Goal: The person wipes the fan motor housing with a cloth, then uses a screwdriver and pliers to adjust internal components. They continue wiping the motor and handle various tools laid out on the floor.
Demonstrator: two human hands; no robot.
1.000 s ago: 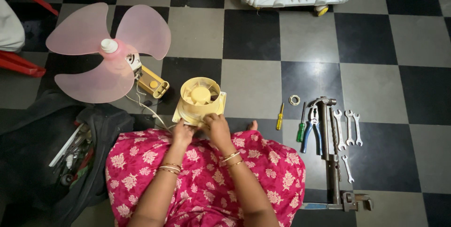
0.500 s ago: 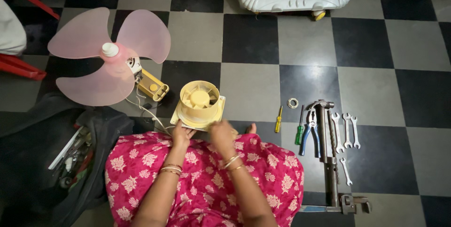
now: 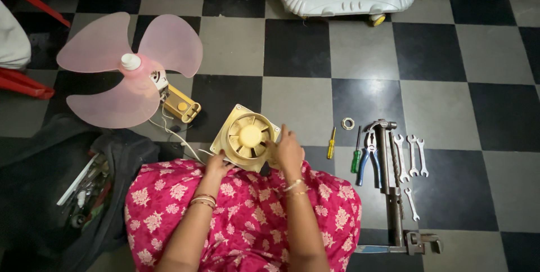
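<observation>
Tilted further upright since the earlier frame, the yellowed square fan [image 3: 246, 137] is propped at the lap edge. It is gripped underneath by the left hand [image 3: 216, 166]; right hand [image 3: 287, 151] fingers are curled on its side. Screwdrivers [image 3: 332, 143], pliers [image 3: 368, 156] and spanners [image 3: 413, 155] are noted rightward, a pink fan blade [image 3: 126, 66] beyond.

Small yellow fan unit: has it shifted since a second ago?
Yes. The small yellow fan unit now sits tilted, its face turned more up toward the camera, while the yellow screwdriver beside it lies unchanged.
</observation>
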